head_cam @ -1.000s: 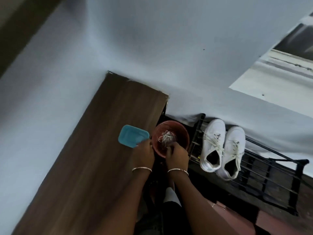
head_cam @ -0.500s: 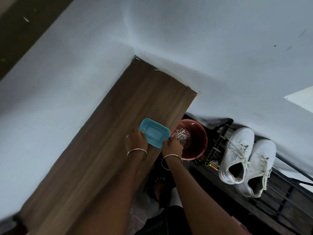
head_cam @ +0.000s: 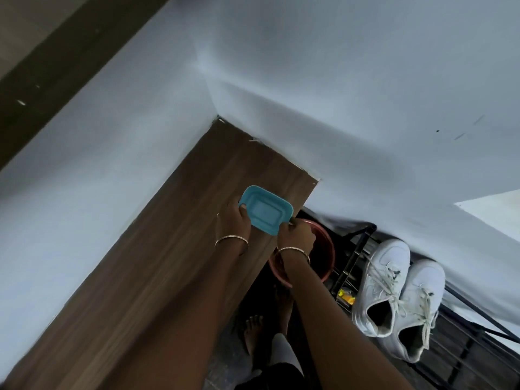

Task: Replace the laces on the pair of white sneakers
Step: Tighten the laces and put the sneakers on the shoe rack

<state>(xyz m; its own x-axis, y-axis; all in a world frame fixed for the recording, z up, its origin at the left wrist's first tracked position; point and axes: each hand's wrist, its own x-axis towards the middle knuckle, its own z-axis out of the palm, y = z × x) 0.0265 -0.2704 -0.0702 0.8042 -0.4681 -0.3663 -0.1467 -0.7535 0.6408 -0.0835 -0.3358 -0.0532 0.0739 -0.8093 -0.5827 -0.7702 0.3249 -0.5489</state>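
Beside the brown wood-grain worktop [head_cam: 157, 277], on the black metal rack [head_cam: 478, 358], the pair of white sneakers [head_cam: 394, 291] is stood laced and untouched, so the relacing is judged not begun. Near the round red bowl [head_cam: 327, 257], a blue rectangular plastic tray [head_cam: 266, 210] is gripped by the left hand [head_cam: 233, 223]. The right hand [head_cam: 297, 236] is curled at its corner, and whether anything is held cannot be told.

Blue lid [head_cam: 266, 211], perhaps, in left hand [head_cam: 233, 222]

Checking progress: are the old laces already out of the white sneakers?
No, both white sneakers on the black rack have laces threaded across their tongues.
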